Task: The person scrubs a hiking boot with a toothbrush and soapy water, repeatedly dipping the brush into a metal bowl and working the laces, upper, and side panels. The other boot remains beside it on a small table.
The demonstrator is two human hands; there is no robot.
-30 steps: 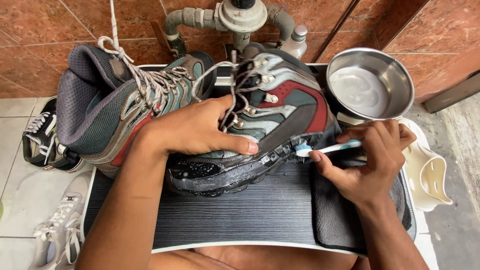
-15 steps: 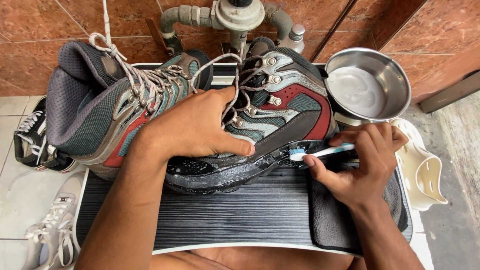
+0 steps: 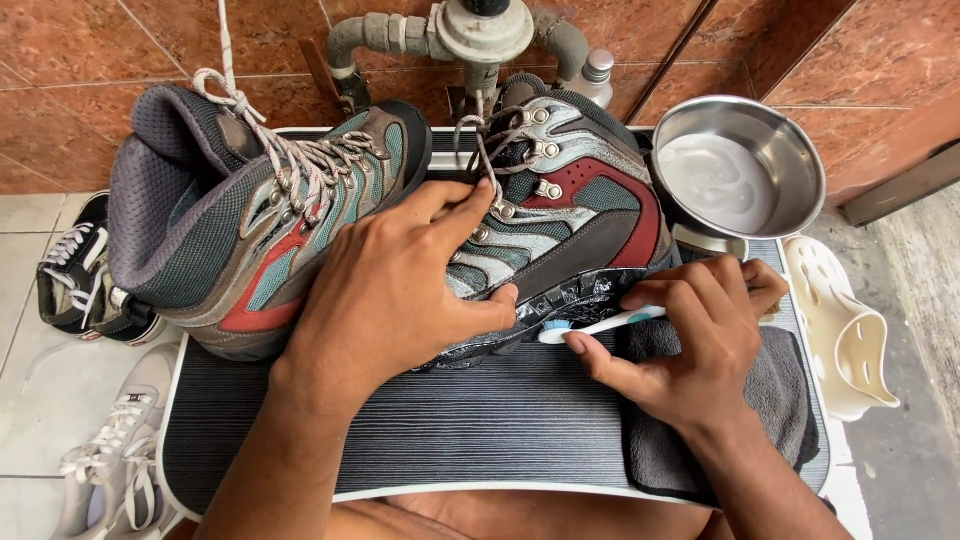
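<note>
While the left hand [image 3: 400, 290] lies spread over the side of the boot [image 3: 560, 230], fingers splayed across the laces and thumb hooked at the sole edge, it pins that boot on its side so the wet black sole rim [image 3: 530, 315] faces the person. The right hand [image 3: 690, 350] pinches a toothbrush [image 3: 595, 325] between thumb and curled fingers, its bristle end touching the sole rim, probably because a small brush suits that narrow edge. A grey cloth [image 3: 780, 400] lies under the right hand on the ribbed desk [image 3: 420, 420], likely to catch drips. A steel bowl [image 3: 740, 170] of milky liquid stands just beside the boot's toe, near the brushing hand. A second boot [image 3: 250, 220] rests against the first on the left, apart from the brush. Sneakers [image 3: 110, 450] lie on the tiled floor.
</note>
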